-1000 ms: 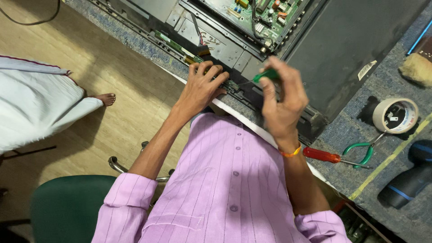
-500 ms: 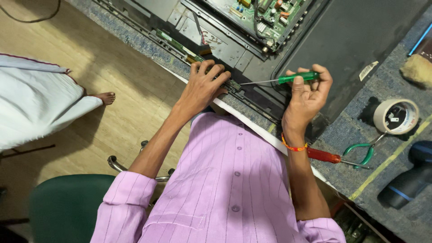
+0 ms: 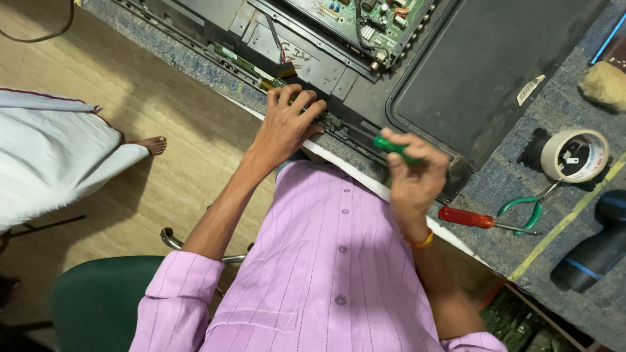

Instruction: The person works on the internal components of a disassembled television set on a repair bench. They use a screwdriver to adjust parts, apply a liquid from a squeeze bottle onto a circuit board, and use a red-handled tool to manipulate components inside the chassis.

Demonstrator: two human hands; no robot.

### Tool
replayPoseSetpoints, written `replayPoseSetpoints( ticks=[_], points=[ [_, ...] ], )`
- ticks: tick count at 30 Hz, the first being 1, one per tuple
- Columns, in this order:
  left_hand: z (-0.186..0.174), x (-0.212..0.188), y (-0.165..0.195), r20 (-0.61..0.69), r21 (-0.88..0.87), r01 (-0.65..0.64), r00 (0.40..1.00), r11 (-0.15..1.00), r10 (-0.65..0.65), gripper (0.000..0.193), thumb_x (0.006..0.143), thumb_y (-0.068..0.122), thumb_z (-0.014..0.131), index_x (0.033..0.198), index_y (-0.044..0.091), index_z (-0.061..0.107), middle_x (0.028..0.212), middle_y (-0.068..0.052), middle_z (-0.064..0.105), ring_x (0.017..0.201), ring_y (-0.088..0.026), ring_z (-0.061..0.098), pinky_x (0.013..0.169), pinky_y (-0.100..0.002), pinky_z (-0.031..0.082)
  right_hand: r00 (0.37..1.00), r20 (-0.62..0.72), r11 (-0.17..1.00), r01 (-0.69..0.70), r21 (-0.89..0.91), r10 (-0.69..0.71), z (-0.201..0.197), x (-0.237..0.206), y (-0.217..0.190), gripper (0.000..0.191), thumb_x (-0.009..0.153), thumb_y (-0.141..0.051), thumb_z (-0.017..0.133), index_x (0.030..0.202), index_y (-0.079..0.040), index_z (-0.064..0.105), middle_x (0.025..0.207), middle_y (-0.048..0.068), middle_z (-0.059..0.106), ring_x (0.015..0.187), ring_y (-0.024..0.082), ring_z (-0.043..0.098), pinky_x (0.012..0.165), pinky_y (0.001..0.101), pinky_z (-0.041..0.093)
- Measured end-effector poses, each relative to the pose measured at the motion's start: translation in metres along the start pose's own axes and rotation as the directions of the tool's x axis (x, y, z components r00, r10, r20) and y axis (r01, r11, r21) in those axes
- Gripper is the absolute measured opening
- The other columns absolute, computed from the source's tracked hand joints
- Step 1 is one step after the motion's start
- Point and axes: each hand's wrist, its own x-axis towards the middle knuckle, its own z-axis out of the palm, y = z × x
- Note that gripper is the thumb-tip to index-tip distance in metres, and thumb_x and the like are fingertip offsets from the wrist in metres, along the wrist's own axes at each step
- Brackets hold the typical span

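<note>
**Hands at the lower edge of an opened flat-screen set**

Grey-blue matting covers the workbench (image 3: 495, 189), and wood-look flooring shows beyond its edge on the left. On the matting lies a flat-screen set (image 3: 456, 78) with its back facing up: a dark plastic cover takes up the right part, while the left part is stripped to bare metal, with a green circuit board (image 3: 365, 19) near the top of the view.

The person wears a pink striped shirt (image 3: 326, 274) and sits on a green chair (image 3: 98, 306). The left hand (image 3: 287, 124) rests flat on the near edge of the set, fingers spread and pressing on the metal strip that runs along that edge; it holds nothing. The right hand (image 3: 414, 173) is closed around the green handle of a screwdriver (image 3: 391, 146), whose dark shaft points left along the same edge toward the left hand's fingertips. An orange band sits on the right wrist.

Just right of the right hand, a second screwdriver with a red handle (image 3: 466, 217) lies on the matting, its tip meeting a pair of green-handled pliers (image 3: 525, 208). Near them stands a roll of white tape (image 3: 574, 155), and a dark power tool with a blue ring (image 3: 596, 251) lies at the bench's right end. A tan brush (image 3: 603, 85) lies at the upper right corner.

On the far left, another person's white garment (image 3: 52, 156) and a bare foot (image 3: 147, 145) show on the floor.
</note>
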Motion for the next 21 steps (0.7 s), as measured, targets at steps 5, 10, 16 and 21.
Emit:
replayPoseSetpoints(
  ticks=[5, 10, 16, 21],
  points=[
    [-0.001, 0.0, 0.001, 0.002, -0.008, 0.001, 1.0, 1.0, -0.001, 0.054, 0.081, 0.024, 0.085, 0.129, 0.012, 0.065, 0.131, -0.006, 0.061, 0.126, -0.033, 0.051, 0.104, -0.052, 0.036, 0.992, 0.098, 0.987, 0.097, -0.129, -0.085, 0.013, 0.01, -0.01, 0.02, 0.107, 0.004, 0.062, 0.122, -0.003, 0.051, 0.124, 0.023, 0.066, 0.124, 0.033, 0.069, 0.096, 0.0389, 0.06],
    [-0.001, 0.0, 0.001, -0.005, -0.006, 0.003, 1.0, 1.0, -0.003, 0.053, 0.08, 0.025, 0.085, 0.128, 0.013, 0.066, 0.129, -0.006, 0.06, 0.125, -0.032, 0.051, 0.103, -0.052, 0.036, 0.997, -0.039, 0.995, -0.065, -0.07, 0.062, 0.0, 0.034, -0.013, 0.025, 0.114, 0.002, 0.059, 0.134, -0.002, 0.044, 0.126, 0.019, 0.065, 0.123, 0.027, 0.07, 0.106, 0.0357, 0.059],
    [0.0, 0.001, 0.001, 0.0, -0.006, 0.014, 1.0, 1.0, -0.014, 0.051, 0.081, 0.025, 0.085, 0.127, 0.016, 0.066, 0.127, -0.005, 0.06, 0.125, -0.032, 0.05, 0.102, -0.052, 0.036, 0.994, -0.031, 0.994, -0.105, -0.012, 0.104, 0.002, 0.037, -0.014, 0.029, 0.115, 0.003, 0.059, 0.138, -0.003, 0.041, 0.128, 0.017, 0.063, 0.122, 0.025, 0.069, 0.111, 0.035, 0.058],
    [0.001, 0.001, 0.0, -0.006, -0.002, 0.009, 1.0, 1.0, -0.009, 0.051, 0.08, 0.026, 0.085, 0.126, 0.016, 0.066, 0.126, -0.005, 0.06, 0.125, -0.031, 0.05, 0.102, -0.052, 0.036, 0.996, 0.01, 0.996, -0.087, -0.032, 0.087, 0.006, 0.042, -0.009, 0.03, 0.115, 0.002, 0.058, 0.139, -0.003, 0.041, 0.129, 0.017, 0.062, 0.123, 0.025, 0.068, 0.112, 0.0358, 0.058]
  ],
)
